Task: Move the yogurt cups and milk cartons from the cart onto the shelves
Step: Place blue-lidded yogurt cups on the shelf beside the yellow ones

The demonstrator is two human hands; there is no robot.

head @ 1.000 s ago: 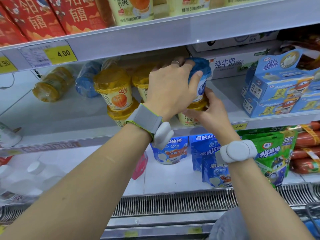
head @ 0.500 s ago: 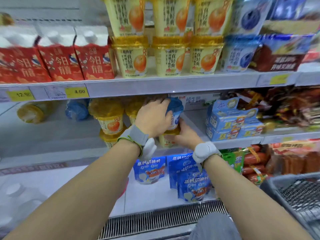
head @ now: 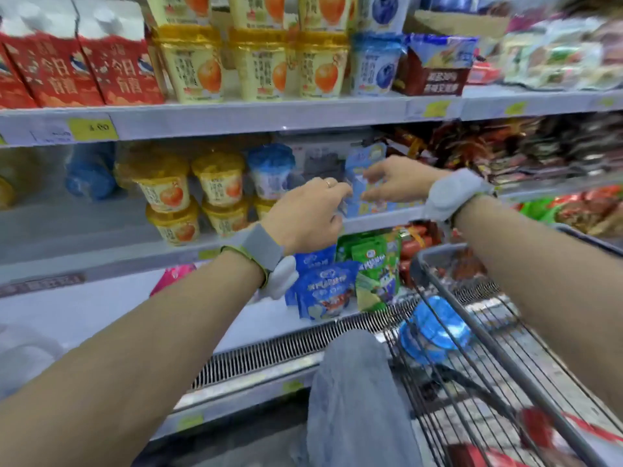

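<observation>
A blue-lidded yogurt cup (head: pixel 271 173) stands on the middle shelf (head: pixel 101 230), stacked on a yellow cup, beside several yellow-lidded peach yogurt cups (head: pixel 161 187). My left hand (head: pixel 308 214) hovers just right of it with fingers curled and nothing in them. My right hand (head: pixel 396 178) is farther right, fingers spread, empty, in front of blue boxes. The wire cart (head: pixel 472 315) at lower right holds blue-lidded yogurt cups (head: pixel 435 330) and a red milk carton (head: pixel 546 433). Red milk cartons (head: pixel 84 69) stand on the upper shelf.
The upper shelf carries yellow and blue yogurt cups (head: pixel 259 69) and snack boxes. Blue boxes (head: pixel 365 183) stand right of the stacked cups. Blue and green pouches (head: pixel 340 284) fill the lower shelf, sausages to the right. A vent grille (head: pixel 269 352) runs along the case front.
Both hands have let go of the blue-lidded cup, which now stands on the yellow cup, and have moved right and back from the shelf. The view has swung toward the cart.
</observation>
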